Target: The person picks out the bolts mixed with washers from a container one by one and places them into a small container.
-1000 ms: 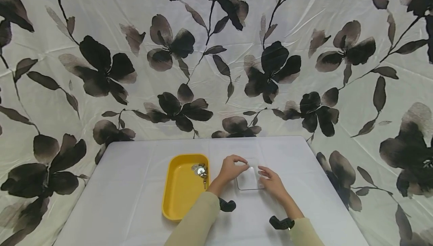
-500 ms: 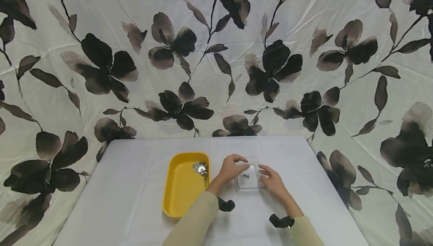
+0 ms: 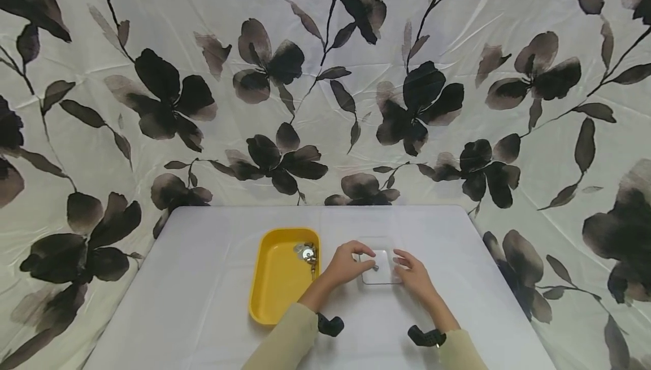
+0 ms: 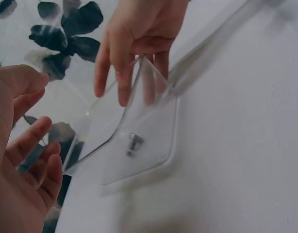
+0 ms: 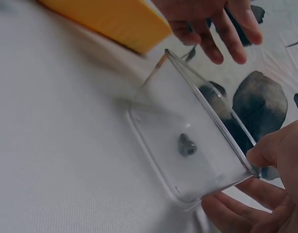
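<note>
My left hand [image 3: 344, 265] and right hand [image 3: 414, 275] sit on each side of the clear box [image 3: 380, 268] on the worktop [image 3: 203, 302]. My fingers [image 4: 121, 82] are loose, just touching its walls. A little screw [image 5: 187, 145] lies inside, so I should hold the box level and gently.

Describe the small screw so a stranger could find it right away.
Start at the yellow tray on the white table; just to its right, between both hands, stands a clear plastic box. The screw lies alone on its floor, small, dark and metallic, unlike the shiny metal pieces in the tray.
</note>
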